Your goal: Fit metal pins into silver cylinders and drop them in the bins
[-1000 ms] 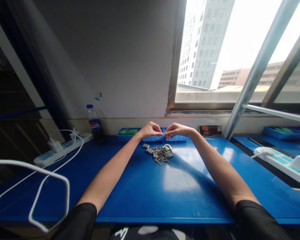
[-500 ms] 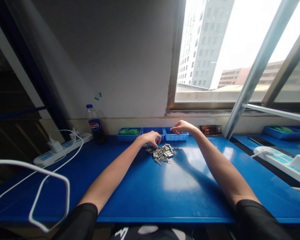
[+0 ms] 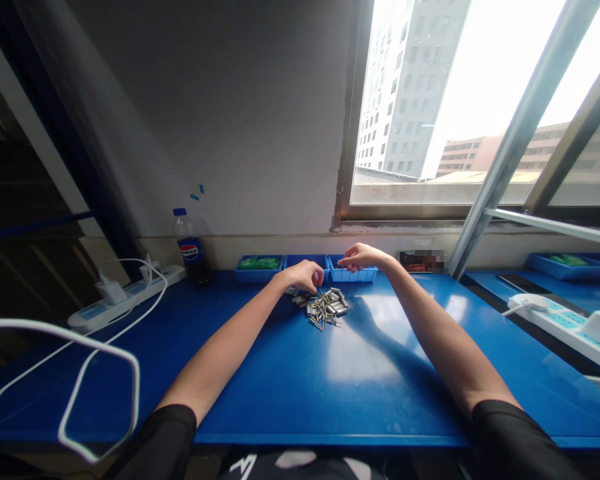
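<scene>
Small silver-and-gold metal pieces point(image 3: 328, 307) lie heaped on the glossy blue tabletop point(image 3: 290, 387), just beside the left grip point(image 3: 304, 275); the right grip point(image 3: 361, 255) is at a blue plastic bin point(image 3: 363, 275). Whether either is clamped, I can't tell.

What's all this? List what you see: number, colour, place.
Glossy work table: 1, blue, foreground
Small loose metal parts: uncountable, silver and brassy, heaped centrally
Rectangular plastic bins: 3, blue, behind heap; more far right
Green packets: uncountable, green, in row's left bin
Plastic bottle: 1, dark and blue, back left
Power strips: 2, white, left and right
Plastic cables: several, white, mostly left
Flat rectangular object: 1, dark, back right
Metal window: 1, brownish frame, upper right
Metal post: 1, grey, right
Small strips: 2, blue, on wall
Sleeves: 2, black, lower edge
Left hand: 1, bare, at heap
Right hand: 1, bare, at row's right bin
</scene>
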`<state>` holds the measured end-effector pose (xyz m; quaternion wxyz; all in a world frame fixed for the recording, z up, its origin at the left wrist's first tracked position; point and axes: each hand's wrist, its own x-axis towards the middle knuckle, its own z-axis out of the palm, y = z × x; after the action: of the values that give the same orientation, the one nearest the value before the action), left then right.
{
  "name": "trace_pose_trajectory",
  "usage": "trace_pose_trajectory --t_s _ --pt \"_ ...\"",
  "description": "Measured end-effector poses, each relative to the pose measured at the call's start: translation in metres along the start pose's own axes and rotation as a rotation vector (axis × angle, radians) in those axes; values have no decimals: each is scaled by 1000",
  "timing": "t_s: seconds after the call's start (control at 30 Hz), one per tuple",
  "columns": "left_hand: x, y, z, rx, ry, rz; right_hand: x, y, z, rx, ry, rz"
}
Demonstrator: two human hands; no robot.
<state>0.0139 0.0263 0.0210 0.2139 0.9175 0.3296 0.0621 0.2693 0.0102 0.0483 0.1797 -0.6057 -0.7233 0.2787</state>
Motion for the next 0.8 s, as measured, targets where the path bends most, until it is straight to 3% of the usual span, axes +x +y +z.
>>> trace_pose_trajectory --t_s 0.13,0.3,0.4,0.5,0.8 --pt "2 -2 -6 -230 109 90 -3 -2 -1 15 -83 -55" --pt "5 3 -10 -440 316 190 -9 -9 -2 50 -293 -191" --pt "4 4 -10 -580 347 194 -14 -14 0 94 -369 -250" --pt "4 3 -11 -662 347 190 -16 -17 0 150 -364 -282" --pt "6 1 -12 -598 424 169 -16 -20 2 179 -315 -301"
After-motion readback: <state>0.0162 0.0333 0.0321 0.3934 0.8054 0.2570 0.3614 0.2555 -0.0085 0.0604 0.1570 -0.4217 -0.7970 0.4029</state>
